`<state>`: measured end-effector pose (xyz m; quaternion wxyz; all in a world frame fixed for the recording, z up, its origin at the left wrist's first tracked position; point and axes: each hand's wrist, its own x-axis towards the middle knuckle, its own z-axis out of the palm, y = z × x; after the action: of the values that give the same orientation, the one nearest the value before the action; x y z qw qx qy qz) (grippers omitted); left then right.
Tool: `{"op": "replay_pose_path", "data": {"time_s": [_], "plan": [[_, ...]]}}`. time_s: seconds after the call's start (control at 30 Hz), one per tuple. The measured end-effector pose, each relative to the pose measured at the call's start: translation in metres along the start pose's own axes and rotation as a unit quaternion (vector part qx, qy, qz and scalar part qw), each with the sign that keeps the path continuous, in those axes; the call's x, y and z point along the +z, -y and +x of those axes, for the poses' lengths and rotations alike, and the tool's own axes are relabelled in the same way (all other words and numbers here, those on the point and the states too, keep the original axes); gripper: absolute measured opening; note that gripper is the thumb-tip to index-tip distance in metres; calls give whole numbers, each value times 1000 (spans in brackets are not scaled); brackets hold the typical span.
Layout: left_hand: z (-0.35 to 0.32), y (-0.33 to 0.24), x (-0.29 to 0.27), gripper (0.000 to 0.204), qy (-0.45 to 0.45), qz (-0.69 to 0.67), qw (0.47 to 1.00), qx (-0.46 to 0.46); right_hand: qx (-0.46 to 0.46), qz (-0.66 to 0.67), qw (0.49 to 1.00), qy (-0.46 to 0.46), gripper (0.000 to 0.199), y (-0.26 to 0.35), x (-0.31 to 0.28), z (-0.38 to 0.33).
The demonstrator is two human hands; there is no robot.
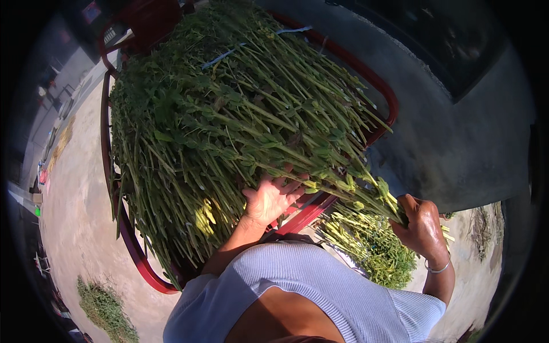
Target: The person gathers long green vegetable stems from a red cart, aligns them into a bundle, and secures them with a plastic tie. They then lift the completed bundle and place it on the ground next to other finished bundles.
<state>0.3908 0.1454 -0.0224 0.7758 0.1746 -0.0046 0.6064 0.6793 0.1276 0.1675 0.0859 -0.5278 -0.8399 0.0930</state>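
Observation:
A big heap of cut green plant stalks (229,114) lies piled on a red-framed cart (137,257), its cut ends pointing toward me. My left hand (270,197) presses flat against the underside of the heap near its front edge, fingers spread. My right hand (422,224), a thin bangle on its wrist, is closed around a bunch of stalks (366,191) that sticks out of the heap's lower right side.
A smaller pile of green stalks (372,246) lies on the ground below my right hand. More greenery (106,308) lies on the dusty ground at lower left. A dark grey wall (457,131) stands to the right of the cart.

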Motion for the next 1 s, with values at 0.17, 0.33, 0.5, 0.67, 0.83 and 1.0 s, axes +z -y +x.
{"op": "replay_pose_path", "data": {"time_s": [0.17,0.33,0.5,0.67,0.83,1.0], "plan": [[35,-66,53,100,-55,127,981,136,3,-15,998,-60,29,8,-16,-2],[106,-104,113,81,-4,264,950,169,73,54,991,-100,34,0,-31,16],[208,-168,149,64,-24,383,898,216,-47,123,977,-168,50,-14,-3,99],[316,-259,138,57,-224,441,833,249,-138,126,963,-191,51,10,17,236],[361,-301,26,80,-338,369,850,167,-100,70,985,-122,49,32,81,350],[327,-256,-81,83,-367,418,826,94,-34,82,996,-16,62,17,163,396]]}}
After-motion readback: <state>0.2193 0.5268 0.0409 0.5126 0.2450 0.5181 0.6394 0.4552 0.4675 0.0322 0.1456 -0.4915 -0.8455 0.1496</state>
